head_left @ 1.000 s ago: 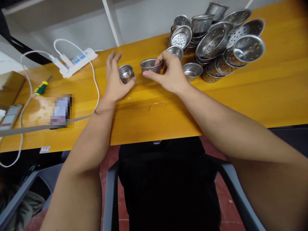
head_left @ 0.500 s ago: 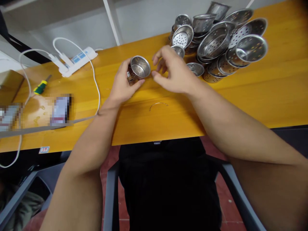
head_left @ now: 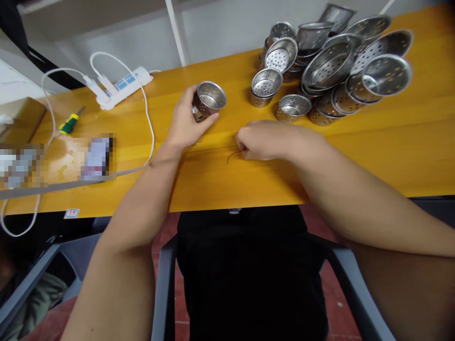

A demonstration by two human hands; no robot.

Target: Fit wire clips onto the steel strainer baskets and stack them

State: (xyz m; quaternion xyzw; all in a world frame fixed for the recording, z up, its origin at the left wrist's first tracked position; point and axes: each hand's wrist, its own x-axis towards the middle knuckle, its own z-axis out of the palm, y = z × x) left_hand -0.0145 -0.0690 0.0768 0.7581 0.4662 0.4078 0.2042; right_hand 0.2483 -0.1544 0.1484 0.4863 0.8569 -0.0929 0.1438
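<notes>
My left hand (head_left: 188, 118) is wrapped round the side of a small metal cup (head_left: 211, 96), its thumb along the near side and the cup's mouth facing up. To the right, the fingers of my right hand (head_left: 261, 139) are pinched on one end of a thin curved wire (head_left: 232, 155) at the table top. The wire's free end sticks out to the left of the fingertips. Just beyond that hand are a low perforated metal cup (head_left: 293, 107) and a short stack of perforated cups (head_left: 266, 84).
Many perforated metal strainer cups (head_left: 327, 68) are piled at the back right of the wooden table (head_left: 213, 189). At the left lie a power strip (head_left: 124, 87) with white cables, a screwdriver (head_left: 69, 124), a phone (head_left: 95, 158) and a cardboard box (head_left: 24, 118).
My right hand has come down and toward me from beside the cups, and its fingers have closed on the wire. The left hand still holds the cup. The view has shifted slightly.
</notes>
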